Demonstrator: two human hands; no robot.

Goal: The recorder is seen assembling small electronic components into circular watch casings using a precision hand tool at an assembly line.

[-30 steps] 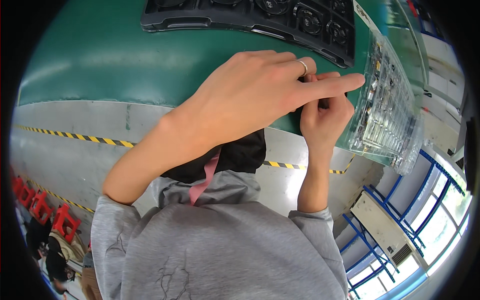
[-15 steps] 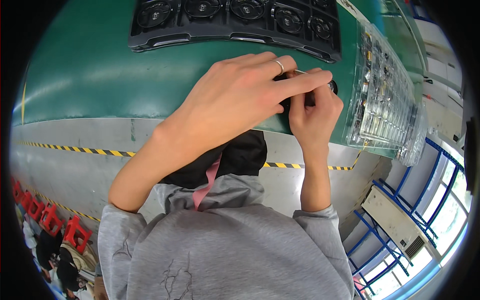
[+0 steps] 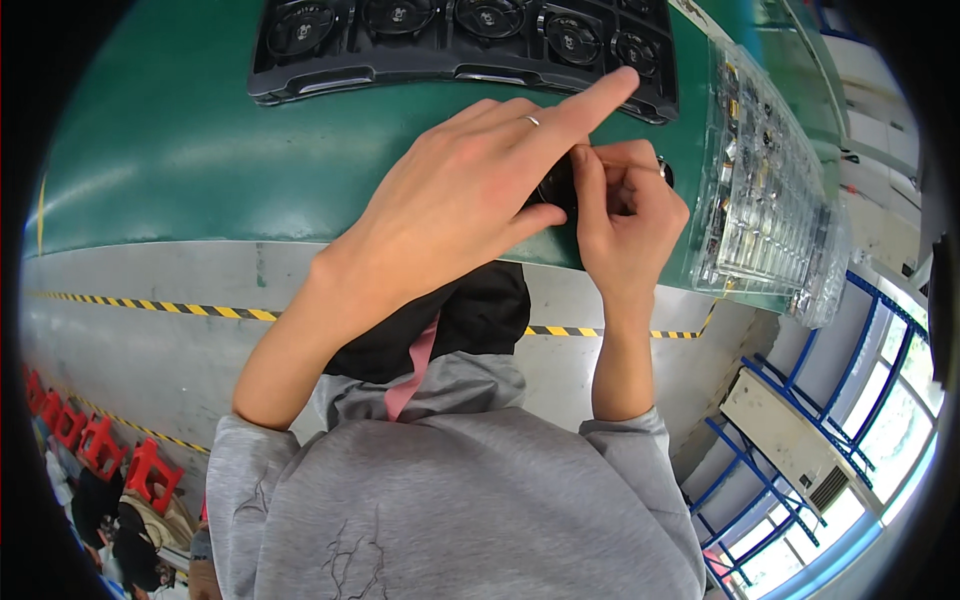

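Observation:
Over the front edge of the green table, my left hand (image 3: pixel 470 175) lies with its index finger stretched out and its thumb apart. Beneath it shows a dark, round-edged part (image 3: pixel 556 187), mostly hidden; my thumb tip rests at its near edge, and my other fingers curl out of sight behind it. My right hand (image 3: pixel 635 205) is closed in a pinch just right of this part, thumb and index tips at its edge. Something thin seems to run along the pinched fingers, too small to name. A dark, shiny object (image 3: pixel 668 175) peeks out past my right knuckles.
Beyond my hands stands a black plastic tray (image 3: pixel 420 78) with round black parts in its compartments. Clear plastic trays (image 3: pixel 765 190) with small parts are stacked at the right. Striped floor tape (image 3: pixel 200 309), red stools (image 3: pixel 150 470) and a blue metal frame (image 3: pixel 790 480) lie farther off.
My left index finger has lifted off my right hand and now points up toward the tray. More of the dark part shows under my left hand. My right hand stays nearly in place.

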